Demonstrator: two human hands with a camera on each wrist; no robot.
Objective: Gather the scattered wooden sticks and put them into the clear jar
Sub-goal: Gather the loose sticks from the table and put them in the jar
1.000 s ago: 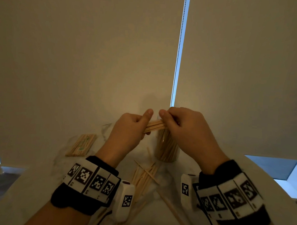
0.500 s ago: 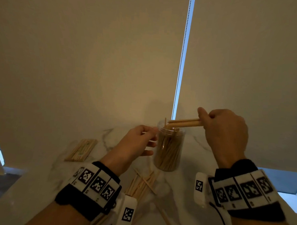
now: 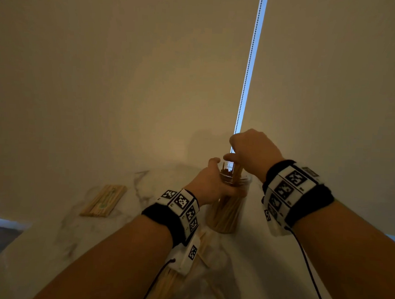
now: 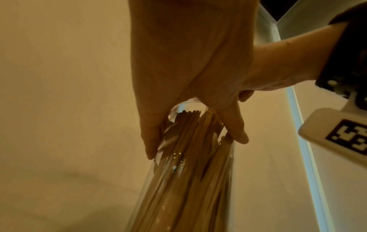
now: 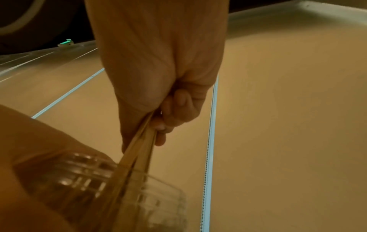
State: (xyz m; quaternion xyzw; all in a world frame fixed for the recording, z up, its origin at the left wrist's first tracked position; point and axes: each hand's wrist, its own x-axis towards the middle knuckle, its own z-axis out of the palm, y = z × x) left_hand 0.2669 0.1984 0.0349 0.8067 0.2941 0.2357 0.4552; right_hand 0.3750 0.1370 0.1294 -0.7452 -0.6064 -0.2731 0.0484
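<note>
Gripping the clear jar (image 3: 225,214) just below its rim: left hand (image 3: 210,182), thumb on the near side and fingers wrapped round the far wall, confirmed in the left wrist view with thumb and fingers (image 4: 236,125) splayed either side of the neck of the jar (image 4: 178,180)
Standing upright on the marble-patterned tabletop (image 3: 77,232), jar mouth open, body packed with wooden sticks standing on end
Pinching a small bundle of sticks (image 3: 236,173) directly above the jar mouth: right hand (image 3: 253,151), fingers curled and pointing down
Confirmed in the right wrist view: bundle (image 5: 139,150) clamped between thumb and curled fingers (image 5: 174,113) of right hand (image 5: 158,62), lower ends already inside the ribbed rim of the jar (image 5: 111,185), upper ends held in the fingers
Lying loose on the tabletop under and beside the left forearm, near edge of frame: further scattered sticks (image 3: 201,254)
Lying flat well to the left of the jar, apart from both hands: a neat flat pack of sticks (image 3: 104,201)
Hanging behind the jar: pale roller blinds with a bead chain (image 3: 248,70) along the bright gap between them
</note>
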